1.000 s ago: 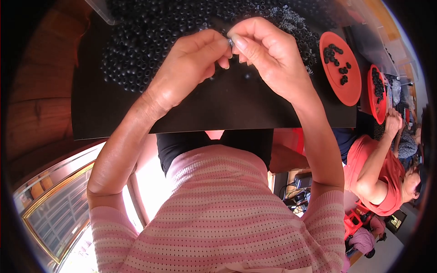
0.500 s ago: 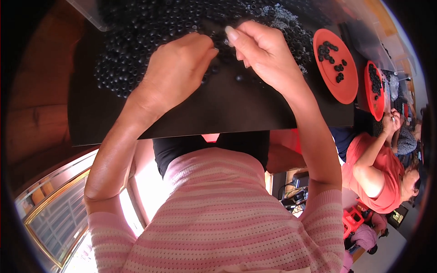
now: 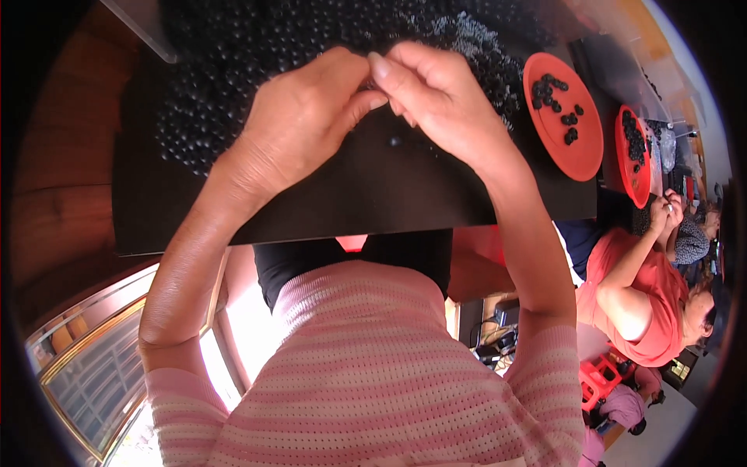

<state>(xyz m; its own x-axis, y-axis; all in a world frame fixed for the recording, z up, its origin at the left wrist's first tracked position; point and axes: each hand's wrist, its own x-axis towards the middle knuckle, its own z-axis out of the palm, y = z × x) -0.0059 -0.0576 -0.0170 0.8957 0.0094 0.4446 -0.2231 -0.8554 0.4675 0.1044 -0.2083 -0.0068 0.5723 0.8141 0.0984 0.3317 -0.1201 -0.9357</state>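
Above the near part of a dark tabletop (image 3: 334, 206), my left hand (image 3: 303, 117) and my right hand (image 3: 440, 101) meet at the fingertips. Both are closed in a pinch, and whatever sits between the fingers is too small and covered to make out. Behind and left of them spreads a heap of small round black parts (image 3: 206, 97), some of which look like rings. Tiny pale grey pieces (image 3: 475, 43) lie in a patch beyond my right hand. One loose black part (image 3: 394, 142) rests on the table just below my hands.
Right of my right hand, an orange-red plate (image 3: 583, 152) carries several black parts. A second such plate (image 3: 640, 187) lies farther right, by a co-worker in an orange top (image 3: 638, 296). A clear plastic edge (image 3: 144, 27) shows at the upper left. Red stools (image 3: 597, 380) stand lower right.
My hands have come together: the fingertips were apart and now touch. My left thumb has moved out toward my right hand. The whole view has shifted slightly.
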